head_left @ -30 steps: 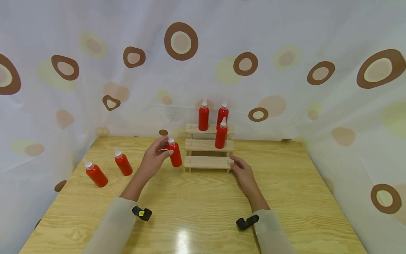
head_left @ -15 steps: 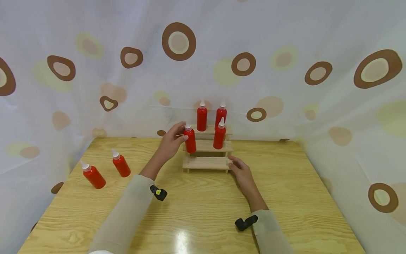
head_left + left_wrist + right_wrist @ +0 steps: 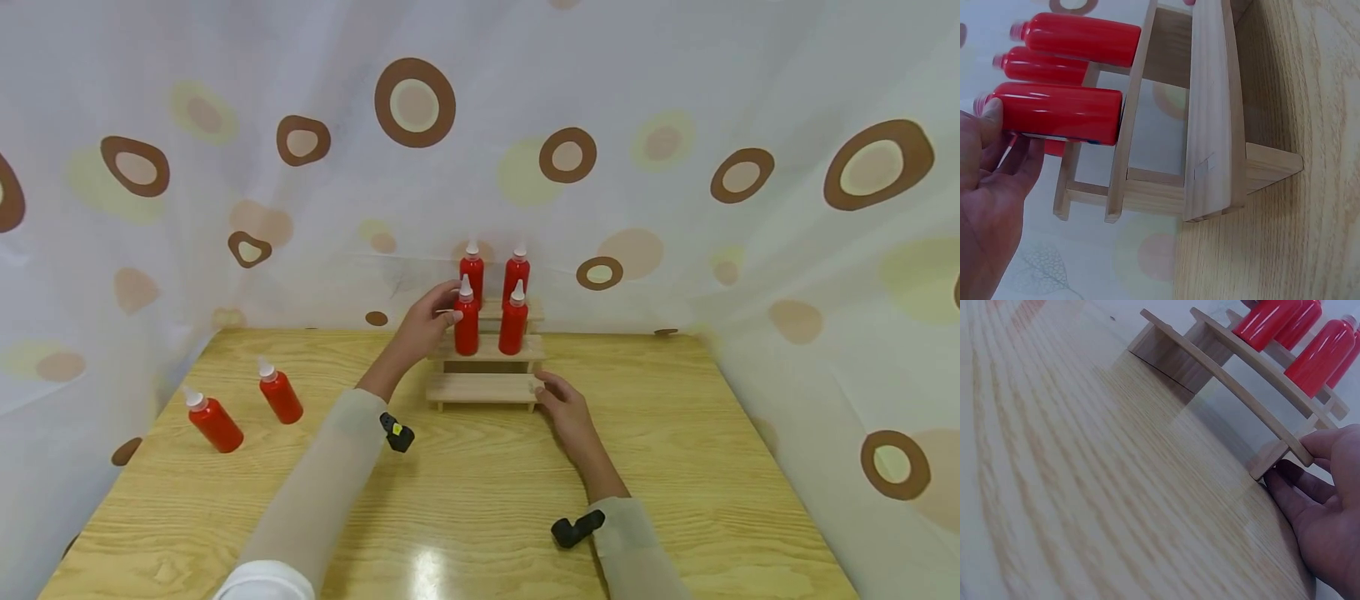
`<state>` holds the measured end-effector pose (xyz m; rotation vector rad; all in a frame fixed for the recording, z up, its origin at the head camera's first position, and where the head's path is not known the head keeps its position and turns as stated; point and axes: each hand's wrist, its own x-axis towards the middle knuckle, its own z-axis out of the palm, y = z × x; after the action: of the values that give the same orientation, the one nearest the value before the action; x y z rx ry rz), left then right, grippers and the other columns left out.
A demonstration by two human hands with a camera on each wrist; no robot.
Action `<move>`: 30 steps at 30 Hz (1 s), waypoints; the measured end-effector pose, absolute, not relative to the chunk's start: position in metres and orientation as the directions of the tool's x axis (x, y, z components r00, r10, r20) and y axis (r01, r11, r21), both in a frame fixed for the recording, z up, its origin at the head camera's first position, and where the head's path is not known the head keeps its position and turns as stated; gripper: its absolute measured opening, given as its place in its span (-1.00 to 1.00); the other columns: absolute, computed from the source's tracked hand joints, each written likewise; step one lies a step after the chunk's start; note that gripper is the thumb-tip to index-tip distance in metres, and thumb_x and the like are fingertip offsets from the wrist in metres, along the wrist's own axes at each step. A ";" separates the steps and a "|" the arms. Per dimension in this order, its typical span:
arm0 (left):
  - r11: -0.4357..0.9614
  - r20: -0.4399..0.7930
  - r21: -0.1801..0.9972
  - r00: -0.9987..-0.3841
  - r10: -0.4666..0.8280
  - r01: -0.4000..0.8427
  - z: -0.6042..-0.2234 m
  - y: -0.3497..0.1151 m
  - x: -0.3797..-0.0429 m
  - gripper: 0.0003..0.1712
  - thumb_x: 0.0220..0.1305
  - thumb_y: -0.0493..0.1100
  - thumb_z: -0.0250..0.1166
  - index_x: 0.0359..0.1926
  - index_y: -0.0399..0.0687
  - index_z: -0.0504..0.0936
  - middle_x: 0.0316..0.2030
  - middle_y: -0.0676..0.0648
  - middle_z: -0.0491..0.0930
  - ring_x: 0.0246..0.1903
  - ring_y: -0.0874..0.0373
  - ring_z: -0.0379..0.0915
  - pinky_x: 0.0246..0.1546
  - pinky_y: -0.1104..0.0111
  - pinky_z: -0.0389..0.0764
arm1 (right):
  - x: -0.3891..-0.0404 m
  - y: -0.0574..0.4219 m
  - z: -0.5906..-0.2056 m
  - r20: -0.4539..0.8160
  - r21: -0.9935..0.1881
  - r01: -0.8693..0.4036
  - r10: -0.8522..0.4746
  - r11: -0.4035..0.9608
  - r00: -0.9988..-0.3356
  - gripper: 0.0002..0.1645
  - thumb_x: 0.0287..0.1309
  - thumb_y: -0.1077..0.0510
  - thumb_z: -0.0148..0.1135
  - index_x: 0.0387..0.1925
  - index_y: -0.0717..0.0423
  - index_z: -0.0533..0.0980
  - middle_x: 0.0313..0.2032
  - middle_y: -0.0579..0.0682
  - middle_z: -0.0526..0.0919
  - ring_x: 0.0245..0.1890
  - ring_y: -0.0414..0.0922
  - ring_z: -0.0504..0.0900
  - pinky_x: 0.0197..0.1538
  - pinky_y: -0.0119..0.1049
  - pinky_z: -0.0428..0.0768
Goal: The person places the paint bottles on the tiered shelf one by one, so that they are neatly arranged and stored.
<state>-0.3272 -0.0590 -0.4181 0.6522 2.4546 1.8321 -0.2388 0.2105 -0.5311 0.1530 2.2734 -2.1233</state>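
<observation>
My left hand [image 3: 427, 327] grips a red squeeze bottle [image 3: 467, 327] near its white nozzle cap. That bottle stands upright at the left of the middle step of a three-step wooden stand [image 3: 480, 385]. In the left wrist view the held bottle [image 3: 1060, 112] has its base at the step, thumb on one side and fingers on the other. My right hand [image 3: 567, 414] holds the right end of the lowest step; in the right wrist view its fingers [image 3: 1294, 494] lie around the board's end. Another bottle [image 3: 513, 327] stands on the same middle step.
Two red bottles, one [image 3: 472, 271] left and one [image 3: 517, 273] right, stand on the top step. On the wooden table [image 3: 480, 483] at left are two more, a nearer bottle [image 3: 216, 423] and a farther bottle [image 3: 281, 396]. A patterned cloth [image 3: 337, 208] hangs behind.
My left hand has carried its bottle rightward and up from beside the stand onto the middle step. The right hand has kept its place on the lowest step.
</observation>
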 end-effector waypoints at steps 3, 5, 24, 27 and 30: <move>0.256 0.226 0.911 -0.911 0.346 0.323 -0.418 -0.058 -0.329 -0.40 0.48 -0.31 0.13 0.47 0.04 0.31 0.37 -0.22 0.41 0.37 -0.14 0.34 0.40 -0.01 0.37 | -0.239 0.210 -0.531 -0.086 -0.993 0.090 0.047 0.080 -0.995 -0.51 0.42 0.11 0.17 0.32 0.11 0.47 0.40 0.09 0.38 0.43 -0.06 0.28 0.15 -0.54 0.48; 0.268 0.226 0.905 -0.906 0.358 0.332 -0.417 -0.058 -0.329 -0.40 0.50 -0.31 0.11 0.49 0.06 0.29 0.40 -0.20 0.39 0.39 -0.13 0.32 0.41 0.00 0.35 | -0.239 0.210 -0.530 -0.086 -0.993 0.089 0.042 0.081 -0.995 -0.50 0.43 0.11 0.16 0.33 0.11 0.46 0.41 0.10 0.37 0.43 -0.06 0.27 0.14 -0.56 0.49; 0.221 0.249 0.910 -0.890 0.383 0.350 -0.425 -0.059 -0.328 -0.46 0.56 -0.24 0.01 0.49 0.02 0.29 0.40 -0.19 0.38 0.39 -0.11 0.31 0.42 0.04 0.35 | -0.240 0.214 -0.533 -0.043 -0.993 0.047 0.034 0.111 -0.998 -0.51 0.43 0.08 0.17 0.31 0.10 0.47 0.42 0.12 0.35 0.49 0.02 0.20 0.48 -0.05 0.25; 0.216 0.246 0.914 -0.891 0.381 0.345 -0.425 -0.057 -0.328 -0.49 0.56 -0.24 -0.01 0.47 -0.01 0.32 0.39 -0.18 0.39 0.40 -0.10 0.30 0.43 0.05 0.34 | -0.240 0.214 -0.533 -0.049 -0.992 0.052 0.030 0.112 -0.998 -0.51 0.44 0.07 0.17 0.32 0.10 0.47 0.44 0.11 0.34 0.51 0.02 0.18 0.49 -0.05 0.23; 0.209 0.238 0.919 -0.892 0.384 0.335 -0.424 -0.056 -0.327 -0.50 0.57 -0.24 -0.03 0.46 -0.06 0.33 0.40 -0.18 0.38 0.40 -0.10 0.29 0.43 0.05 0.34 | -0.239 0.213 -0.533 -0.056 -0.992 0.058 0.025 0.112 -0.998 -0.50 0.45 0.07 0.16 0.34 0.11 0.46 0.44 0.11 0.34 0.51 0.02 0.18 0.50 -0.05 0.23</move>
<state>-0.3270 -0.0561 -0.4242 0.7171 2.4098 1.8132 -0.2395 0.2126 -0.5329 0.0872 2.3236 -2.0751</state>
